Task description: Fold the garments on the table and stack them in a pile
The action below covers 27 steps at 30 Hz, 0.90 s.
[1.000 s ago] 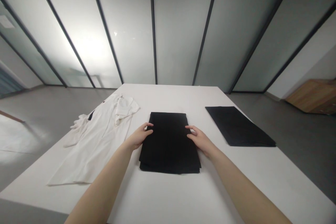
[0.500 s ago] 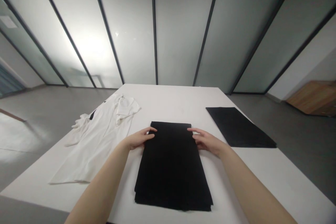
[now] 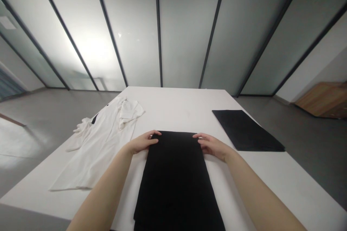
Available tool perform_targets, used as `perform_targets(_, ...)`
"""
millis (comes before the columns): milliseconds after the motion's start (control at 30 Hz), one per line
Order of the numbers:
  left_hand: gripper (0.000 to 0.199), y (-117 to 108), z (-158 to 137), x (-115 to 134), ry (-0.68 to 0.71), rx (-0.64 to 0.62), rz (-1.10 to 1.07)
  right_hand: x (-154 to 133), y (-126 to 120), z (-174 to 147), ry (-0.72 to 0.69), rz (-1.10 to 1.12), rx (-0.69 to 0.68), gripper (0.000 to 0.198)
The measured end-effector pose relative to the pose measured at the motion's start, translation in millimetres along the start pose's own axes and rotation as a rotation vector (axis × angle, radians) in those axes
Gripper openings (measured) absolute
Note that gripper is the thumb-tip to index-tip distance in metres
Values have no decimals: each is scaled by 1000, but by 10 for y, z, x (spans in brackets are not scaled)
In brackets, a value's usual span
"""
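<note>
Black cloth point(image 3: 176, 177) lies right in front of you in the head view, on the white desk point(image 3: 176, 106), running towards you until its near end leaves the bottom of the picture. Judging by its smooth, flat lie, it should be fairly light and limp, with a little body from its layers; it is unlikely to break, but it may crease, and the layers could slide over one another. Both far corners look like good places to take hold, with the thumb above and the other fingers beneath so that every layer comes along. Your left hand point(image 3: 142, 143) and right hand point(image 3: 213, 147) are at those corners, thumb and forefinger slightly parted, the fingers point(image 3: 155, 132) touching the side edges; whether they pinch the fabric or only rest against it, you cannot tell. It is plain, dark and matt, with a straight far edge and long sides that spread apart towards you; low on the left a small step shows layers out of line. Another piece of dark fabric point(image 3: 246, 130) lies flat to the right, well apart, and a rumpled white garment point(image 3: 105, 151) lies to the left.
</note>
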<state>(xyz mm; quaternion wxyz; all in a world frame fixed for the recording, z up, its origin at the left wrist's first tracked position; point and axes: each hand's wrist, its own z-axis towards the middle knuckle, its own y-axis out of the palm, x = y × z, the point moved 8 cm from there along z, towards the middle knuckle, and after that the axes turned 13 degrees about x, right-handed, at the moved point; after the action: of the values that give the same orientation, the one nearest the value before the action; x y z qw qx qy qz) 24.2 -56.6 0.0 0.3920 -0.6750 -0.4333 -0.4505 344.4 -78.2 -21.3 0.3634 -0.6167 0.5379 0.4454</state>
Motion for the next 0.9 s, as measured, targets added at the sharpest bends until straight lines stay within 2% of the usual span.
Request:
perform_targets(133, 52, -71, 233, -13, 150, 261, -117, -77, -41, 189, -176, -2, 197, 59)
perform_targets(267, 48, -131, 388, -133, 175, 424, -86, -30, -72, 315, -243, -81, 298, 55)
perform_targets(367, 39, -208, 395, -110, 239, 569, 125, -75, -133, 342, -368, -269, 426, 48)
perform_targets(433, 37, -232, 319, 7, 344, 697, 330, -181, -133, 299, -511, -462, 548, 46)
perform_targets(500, 40, -153, 203, 172, 486, 776, 520, -307, -34, 209, -665, -652, 644, 47)
perform_targets(567, 41, 59, 104, 313, 627, 730, 664, -402, 195, 112, -805, -792, 625, 50)
perform_targets(667, 43, 478, 42, 359, 723, 513, 813, -395, 675, 15, -917, -947, 373, 57)
perform_targets(767, 52, 741, 73, 232, 649, 386, 943, -242, 974, 15, -828, -1099, 165, 64)
perform_targets(833, 56, 805, 107, 144, 589, 366, 997, -162, 996, 55, -723, -1184, 163, 64)
perform_targets(900, 57, 821, 127, 100, 568, 364, 1019, -131, 952, 91, -652, -1238, 218, 63)
